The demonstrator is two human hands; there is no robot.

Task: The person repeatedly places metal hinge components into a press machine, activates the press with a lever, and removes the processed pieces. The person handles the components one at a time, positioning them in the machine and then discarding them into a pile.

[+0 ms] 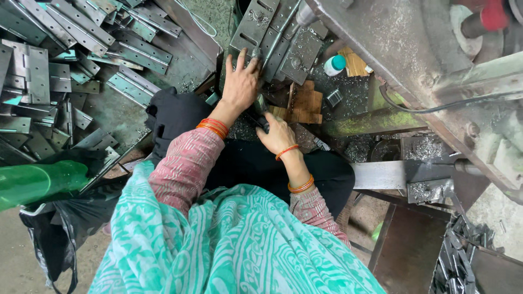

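My left hand [239, 81] reaches forward with fingers spread and rests on a grey metal hinge plate [255, 24] in the stack ahead of me. My right hand [277, 133] is closed around a dark tool handle [260, 109] that runs up toward the left hand. Both wrists wear orange bangles, and the sleeves are pink patterned cloth. More hinge plates [297, 51] lie just right of the left hand. What the tool's tip touches is hidden by my hands.
A big pile of metal hinges [60, 60] fills the left side. Wooden blocks [308, 103], a small white bottle with a teal cap [333, 65] and metal shavings lie ahead. A heavy machine frame [436, 65] rises at right. A green bottle [38, 182] lies at left.
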